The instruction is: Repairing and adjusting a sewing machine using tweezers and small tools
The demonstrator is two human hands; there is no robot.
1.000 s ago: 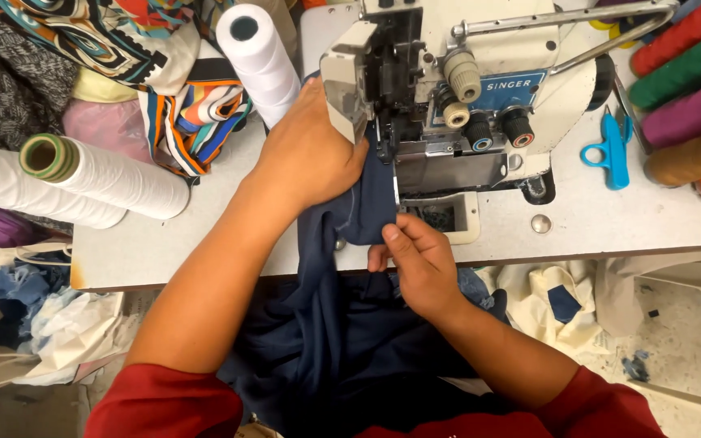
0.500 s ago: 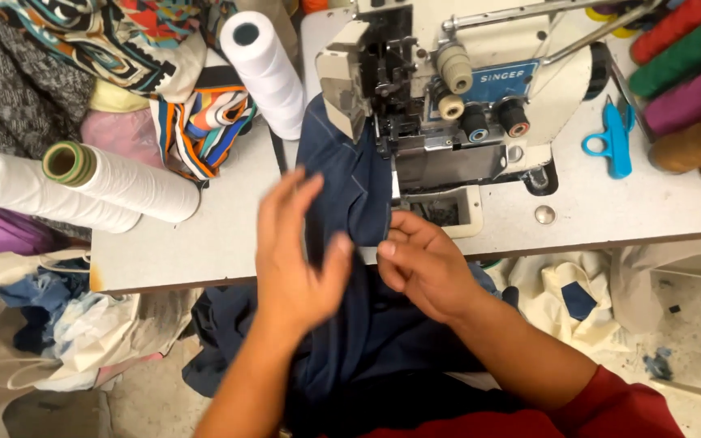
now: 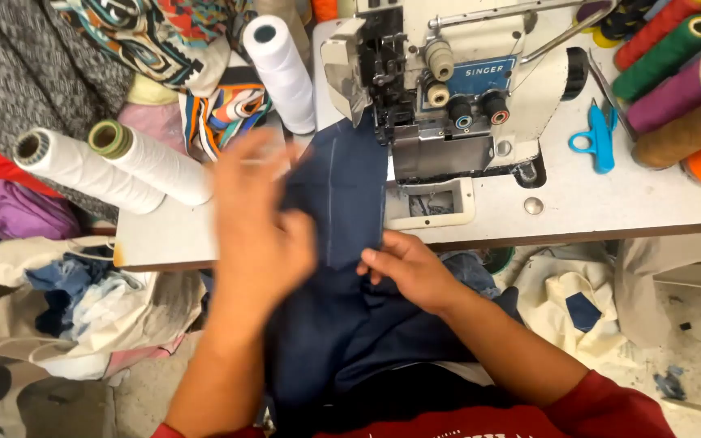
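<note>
Your left hand [image 3: 257, 223] lies blurred on the left part of the navy cloth [image 3: 350, 203]; you cannot tell how its fingers are set. The cloth runs lengthwise from the near bench [image 3: 610, 207] edge away to the sewing machine [image 3: 448, 97]. Your right hand [image 3: 411, 268], nearer the machine's needle side, has its fingers pinched on the cloth's right edge.

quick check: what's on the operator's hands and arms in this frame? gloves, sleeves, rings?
No gloves: both the left hand and the right hand are bare. The forearms are uncovered too, with red sleeves beginning near the bottom edge. No watch or bracelet shows on either wrist. The left hand is motion-blurred, so rings there cannot be ruled out; none shows on the right.
</note>
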